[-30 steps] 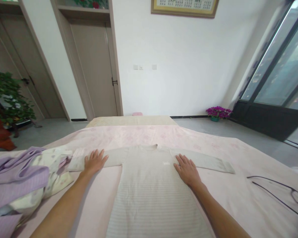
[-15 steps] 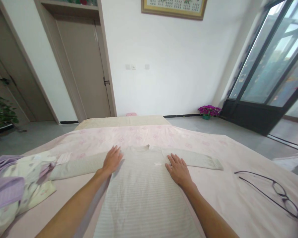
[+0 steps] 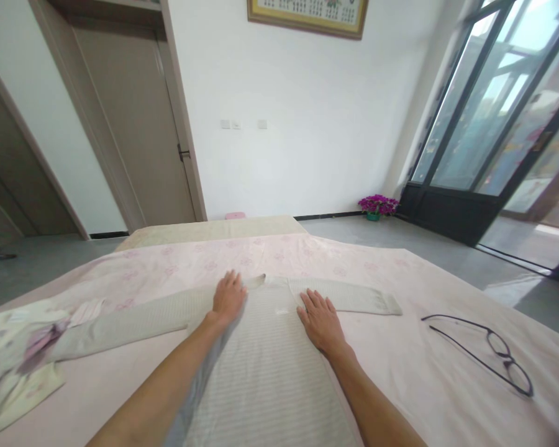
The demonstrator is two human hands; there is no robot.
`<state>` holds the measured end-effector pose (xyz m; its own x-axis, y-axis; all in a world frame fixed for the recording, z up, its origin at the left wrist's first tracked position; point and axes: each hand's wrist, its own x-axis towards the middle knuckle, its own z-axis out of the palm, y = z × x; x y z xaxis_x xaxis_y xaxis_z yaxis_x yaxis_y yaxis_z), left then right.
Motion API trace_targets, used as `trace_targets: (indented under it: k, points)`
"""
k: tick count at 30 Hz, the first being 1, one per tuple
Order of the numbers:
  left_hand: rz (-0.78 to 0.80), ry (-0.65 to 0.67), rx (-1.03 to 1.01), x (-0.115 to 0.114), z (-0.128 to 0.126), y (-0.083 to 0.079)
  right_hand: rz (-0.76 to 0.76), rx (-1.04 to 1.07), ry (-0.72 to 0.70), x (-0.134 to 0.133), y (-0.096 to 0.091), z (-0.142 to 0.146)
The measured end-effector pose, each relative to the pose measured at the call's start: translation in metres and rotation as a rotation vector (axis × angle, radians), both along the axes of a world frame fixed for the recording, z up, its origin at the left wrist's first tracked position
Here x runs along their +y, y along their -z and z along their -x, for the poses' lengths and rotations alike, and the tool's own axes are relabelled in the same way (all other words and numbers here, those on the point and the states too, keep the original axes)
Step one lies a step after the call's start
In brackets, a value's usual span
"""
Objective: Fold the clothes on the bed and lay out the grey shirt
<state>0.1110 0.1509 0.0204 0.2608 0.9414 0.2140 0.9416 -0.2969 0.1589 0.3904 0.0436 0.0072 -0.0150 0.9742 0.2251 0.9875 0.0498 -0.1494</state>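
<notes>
A pale striped long-sleeved shirt lies spread on the pink sheet, its neckline away from me and its sleeves out to both sides. My left hand rests on the shirt's left shoulder, just beside the collar, fingers stretched out. On the right part of the chest, near the other sleeve, my right hand lies flat with its fingers extended. Neither hand grips the cloth. The shirt's lower hem is out of view.
Crumpled patterned clothes lie at the left, touching the left sleeve's end. Black-framed glasses rest with arms unfolded on the pink sheet at the right. Beyond are a door and purple flowers.
My left hand has moved right toward the collar, and the shirt's left side has shifted inward beneath it. My right hand stays on the chest. The view has turned slightly right.
</notes>
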Motion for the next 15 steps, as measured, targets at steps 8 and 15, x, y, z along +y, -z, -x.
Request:
trace_targets:
  k: [8, 15]
  points:
    - [0.045, 0.46, 0.015, -0.012, -0.097, 0.01, -0.014, 0.017, -0.011, -0.002, 0.0, 0.003]
    - [0.092, 0.308, 0.048, 0.013, -0.091, 0.009, -0.012, 0.033, -0.014, -0.004, -0.003, 0.004]
